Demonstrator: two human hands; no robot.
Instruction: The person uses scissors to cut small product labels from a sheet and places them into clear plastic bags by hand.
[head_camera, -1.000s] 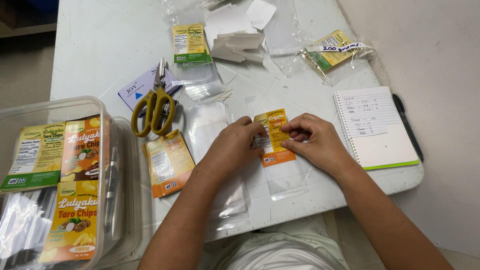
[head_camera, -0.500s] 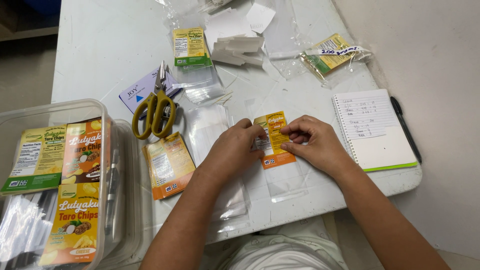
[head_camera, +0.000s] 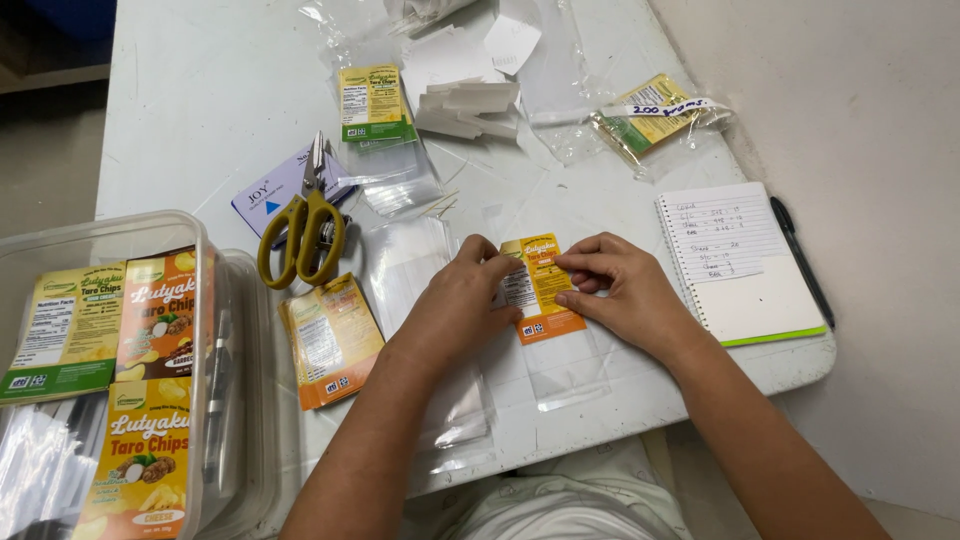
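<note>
Centrally, orange label (head_camera: 541, 290) between both hands (head_camera: 455, 305).

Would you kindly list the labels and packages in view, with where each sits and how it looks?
Orange-yellow label: on clear bag, under both hands.
Orange label stack: below the scissors.
Green-yellow label: top centre.
Bagged yellow labels: top right.
Green, orange, yellow labels: in left tub.

Label under my hands: orange and yellow printed paper sticker (head_camera: 540, 290) on a clear plastic pouch (head_camera: 560, 360)
Scissors: yellow plastic-handled scissors (head_camera: 302, 225)
Notebook: white lined spiral notebook (head_camera: 740, 265), green edge
Counter: plain white counter (head_camera: 200, 100)
Spare labels: orange paper stack (head_camera: 330, 340)
</note>
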